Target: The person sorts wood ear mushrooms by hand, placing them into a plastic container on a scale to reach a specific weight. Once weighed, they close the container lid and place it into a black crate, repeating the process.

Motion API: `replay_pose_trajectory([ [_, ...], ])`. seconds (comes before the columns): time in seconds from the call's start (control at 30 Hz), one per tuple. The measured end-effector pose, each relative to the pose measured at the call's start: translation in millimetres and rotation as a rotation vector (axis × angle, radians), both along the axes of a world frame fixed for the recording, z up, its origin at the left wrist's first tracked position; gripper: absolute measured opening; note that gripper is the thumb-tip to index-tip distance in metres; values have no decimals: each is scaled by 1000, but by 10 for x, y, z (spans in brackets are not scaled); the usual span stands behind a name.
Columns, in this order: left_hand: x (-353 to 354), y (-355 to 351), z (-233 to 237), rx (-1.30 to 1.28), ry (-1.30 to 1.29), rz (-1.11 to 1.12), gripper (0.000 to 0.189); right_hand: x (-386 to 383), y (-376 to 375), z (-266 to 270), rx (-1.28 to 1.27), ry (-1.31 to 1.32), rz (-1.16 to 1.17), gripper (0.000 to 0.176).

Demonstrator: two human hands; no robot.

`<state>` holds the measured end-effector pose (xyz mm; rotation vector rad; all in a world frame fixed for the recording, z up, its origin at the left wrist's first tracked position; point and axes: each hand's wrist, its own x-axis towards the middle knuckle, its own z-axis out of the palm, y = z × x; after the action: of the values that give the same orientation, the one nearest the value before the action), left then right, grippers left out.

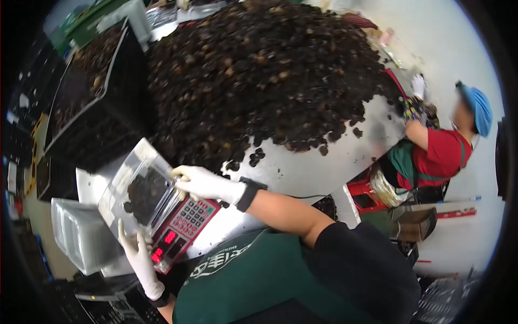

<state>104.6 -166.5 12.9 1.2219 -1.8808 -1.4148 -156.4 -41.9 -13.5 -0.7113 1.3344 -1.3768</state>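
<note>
Currently: one clear bag (141,190) is sitting on one scale (186,224), left of centre, holding a small clump of dark pieces. The right hand (204,183), white-gloved, is pinching the bag's upper edge; the left hand (139,252), also gloved, is gripping its lower edge. The scale's two red readouts are glowing, digits blurred; key markings too small to read. The green apron (237,281) is showing white characters, not legible. One big heap of dark pieces (259,75) is covering the surface (307,167). One co-worker (437,154) is working at right.
</note>
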Motion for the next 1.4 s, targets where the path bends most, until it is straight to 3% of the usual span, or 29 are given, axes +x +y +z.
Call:
replay_pose_trajectory([
  [0.13,-90,-15,25,183,180,-58,63,-35,-73,-17,15,-119,-64,31],
  [0.17,-112,-9,38,197,162,-61,64,-53,-56,40,45,-106,-6,34],
  [0.23,-169,29,140,288,168,-106,66,0,-20,-133,-60,-185,-79,30],
  [0.33,-55,71,-302,358,458,-82,71,24,162,-139,-81,-143,-61,27],
  [0.37,-78,213,-128,354,407,-11,72,198,267,48,-138,-162,-154,25],
  [0.4,14,249,-249,419,465,-58,74,251,300,89,-14,-100,-188,25],
  [0.57,379,704,90,415,499,-62,75,377,573,32,-69,66,-86,21],
  [0.63,494,878,340,441,531,-40,84,410,532,286,-85,63,-79,19],
  [0.7,874,953,817,337,276,-85,94,474,426,600,-128,29,53,20],
  [0.77,1226,1023,1005,-62,283,73,101,635,283,835,-202,100,127,26],
  [0.83,1607,938,1242,-232,198,206,105,671,118,901,-338,61,343,27],
  [0.9,1855,902,1508,-329,65,124,102,905,-24,1049,-271,232,400,33],
  [1.03,1998,893,1601,-81,-219,-232,95,1512,-133,1387,-190,230,676,27],
  [1.07,1982,931,1665,55,-241,-160,90,1636,-156,1394,-232,289,656,25],
  [1.13,2070,987,1578,1,-155,-68,84,1737,-257,1309,-311,484,703,26],
  [1.2,2206,1013,1625,15,-71,51,80,1863,-303,1500,-60,287,768,42],
  [1.23,2371,1048,1696,24,-51,146,78,1872,-337,1508,-128,292,797,51],
  [1.33,3141,1249,1761,-98,-109,504,66,1763,-344,1448,-174,389,650,57],
  [1.4,3857,1424,1691,-45,-143,689,57,1540,-320,1235,-119,405,507,47],
])
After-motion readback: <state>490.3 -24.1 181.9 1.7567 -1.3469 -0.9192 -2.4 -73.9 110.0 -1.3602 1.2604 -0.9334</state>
